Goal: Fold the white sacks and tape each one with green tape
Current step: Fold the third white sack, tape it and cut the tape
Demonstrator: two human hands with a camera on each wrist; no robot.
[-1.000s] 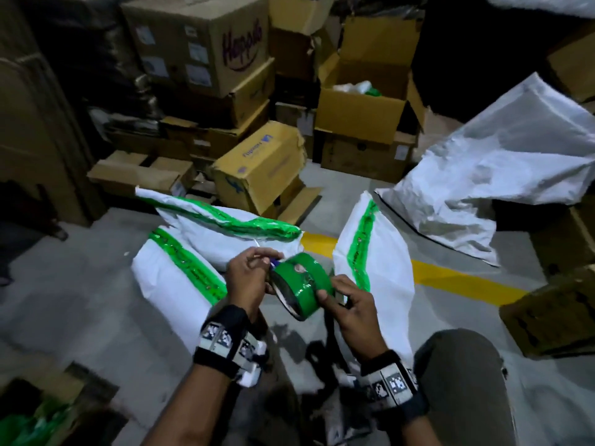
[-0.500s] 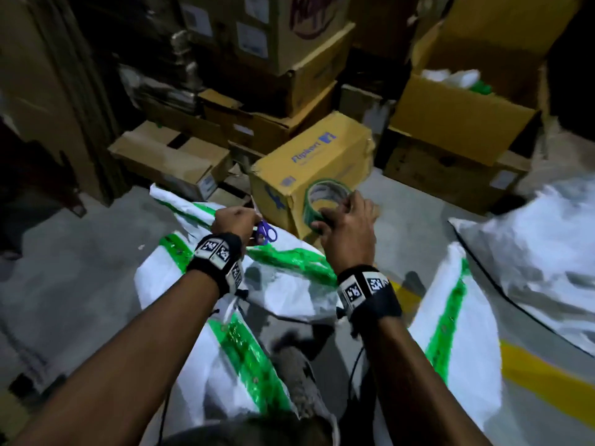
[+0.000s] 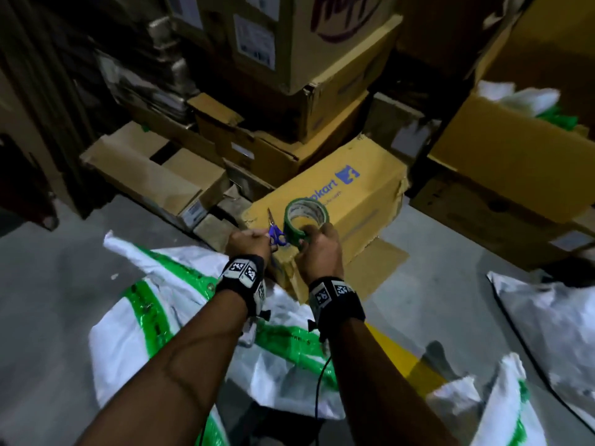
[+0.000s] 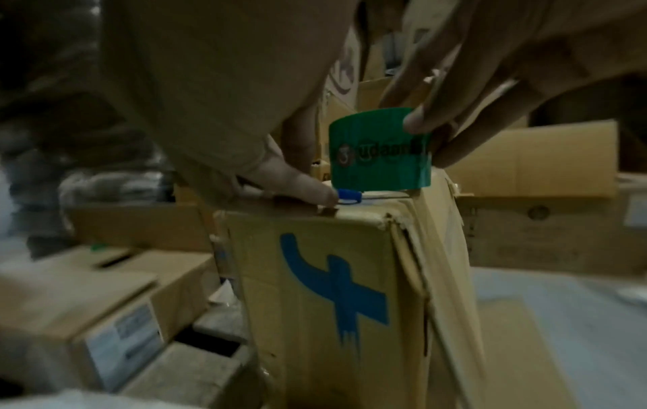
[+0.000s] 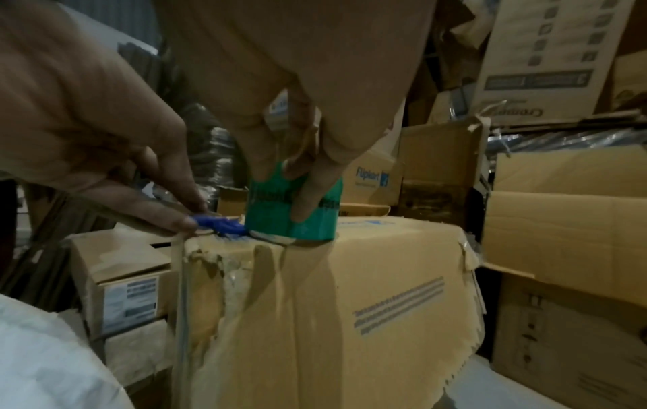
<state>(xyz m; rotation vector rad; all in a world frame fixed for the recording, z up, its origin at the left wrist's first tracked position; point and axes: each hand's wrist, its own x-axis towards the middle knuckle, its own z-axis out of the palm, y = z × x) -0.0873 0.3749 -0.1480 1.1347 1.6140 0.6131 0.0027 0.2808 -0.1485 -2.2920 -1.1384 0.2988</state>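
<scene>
Both forearms are stretched forward, side by side, each banded at the wrist. The left hand (image 3: pixel 249 244) is curled, its fingertips pinched on the scissors (image 3: pixel 276 235). The right hand (image 3: pixel 318 249) is arched downward, its fingers and thumb clamped round the tape roll (image 3: pixel 304 218).

The round roll of green tape (image 3: pixel 305 220) has a pale inner core and dark lettering printed across its green band (image 4: pixel 381 155). The small scissors (image 3: pixel 276 234) just left of it have blue-purple handles. The yellow-brown cardboard box (image 3: pixel 360 201) carries a blue logo and blue lettering on top and a blue brush-like mark (image 4: pixel 336 287) on its near face. The white woven sacks (image 3: pixel 180 304) on the near grey floor bear bright green tape stripes. The black wristbands (image 3: pixel 241 278) show black-and-white square marker patterns. A yellow floor line (image 3: pixel 399 355) runs at near right.
</scene>
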